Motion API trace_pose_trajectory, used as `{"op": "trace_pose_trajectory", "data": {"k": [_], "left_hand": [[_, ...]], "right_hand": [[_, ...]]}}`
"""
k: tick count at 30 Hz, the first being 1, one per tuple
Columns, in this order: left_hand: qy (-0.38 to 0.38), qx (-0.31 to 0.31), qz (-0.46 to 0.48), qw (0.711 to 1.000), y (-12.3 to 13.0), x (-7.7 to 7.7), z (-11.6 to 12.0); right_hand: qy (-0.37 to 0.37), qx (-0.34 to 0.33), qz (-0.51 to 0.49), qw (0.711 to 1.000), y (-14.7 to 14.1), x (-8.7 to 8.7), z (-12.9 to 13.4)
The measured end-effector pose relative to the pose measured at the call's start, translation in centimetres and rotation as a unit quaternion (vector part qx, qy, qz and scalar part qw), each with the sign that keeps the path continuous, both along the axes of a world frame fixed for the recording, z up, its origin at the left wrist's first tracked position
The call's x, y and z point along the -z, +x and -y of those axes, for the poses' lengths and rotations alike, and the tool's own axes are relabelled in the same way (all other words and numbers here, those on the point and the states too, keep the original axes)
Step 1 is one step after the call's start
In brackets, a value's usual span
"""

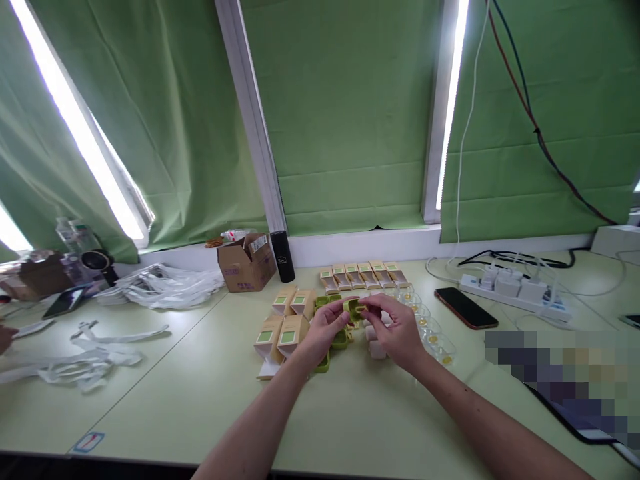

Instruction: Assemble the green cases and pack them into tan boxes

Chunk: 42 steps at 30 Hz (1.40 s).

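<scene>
Between my two hands, above the table, is a small green case [353, 308]. My left hand [327, 325] grips its left side, and the fingers of my right hand [393, 325] pinch its right side. Several more green cases [340, 341] lie under and beside my left hand. White pieces [377, 349] sit below my right hand. Clear round containers with yellow centres [431, 339] form a line to the right. Small cardboard boxes with green labels [289, 337] stand left of my left hand, and a row of similar boxes [352, 275] is behind.
An open brown carton [246, 263] and a black cylinder [283, 257] stand at the back. White strips [90, 357] and plastic bags [163, 285] lie left. A phone [466, 308], a power strip [515, 297] and cables are right. Another person's hand [6, 337] shows at the left edge.
</scene>
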<state>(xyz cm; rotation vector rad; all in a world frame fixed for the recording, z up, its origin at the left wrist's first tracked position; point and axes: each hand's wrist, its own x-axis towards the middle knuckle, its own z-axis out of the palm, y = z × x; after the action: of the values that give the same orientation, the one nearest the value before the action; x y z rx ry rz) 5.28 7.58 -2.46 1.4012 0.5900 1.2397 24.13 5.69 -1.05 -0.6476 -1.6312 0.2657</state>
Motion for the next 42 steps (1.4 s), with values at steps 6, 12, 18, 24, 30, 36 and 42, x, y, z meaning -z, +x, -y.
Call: {"op": "trace_pose_trajectory", "data": {"k": [6, 12, 18, 24, 30, 36, 42], "left_hand": [[0.013, 0.005, -0.042, 0.999, 0.2, -0.2, 0.2], [0.005, 0.009, -0.039, 0.999, 0.3, -0.2, 0.2], [0.009, 0.018, -0.040, 0.999, 0.1, 0.3, -0.2], [0.029, 0.046, -0.049, 0.997, 0.1, 0.2, -0.2], [0.033, 0.049, -0.066, 0.996, 0.0, 0.2, -0.1], [0.025, 0.023, -0.072, 0.997, 0.1, 0.2, -0.2], [0.016, -0.058, -0.055, 0.997, 0.0, -0.5, -0.1]], "right_hand": [[0.156, 0.068, 0.100, 0.980, 0.3, 0.6, -0.7], [0.207, 0.151, 0.176, 0.950, 0.7, 0.3, -0.5], [0.208, 0.146, 0.194, 0.948, 0.8, 0.6, -0.9], [0.212, 0.139, 0.195, 0.948, 0.7, 0.7, -0.8], [0.209, 0.124, 0.183, 0.953, 0.6, 0.7, -0.9], [0.210, 0.118, 0.189, 0.952, 0.7, 0.7, -1.0], [0.224, 0.101, 0.173, 0.954, 1.4, 0.4, -1.0]]}}
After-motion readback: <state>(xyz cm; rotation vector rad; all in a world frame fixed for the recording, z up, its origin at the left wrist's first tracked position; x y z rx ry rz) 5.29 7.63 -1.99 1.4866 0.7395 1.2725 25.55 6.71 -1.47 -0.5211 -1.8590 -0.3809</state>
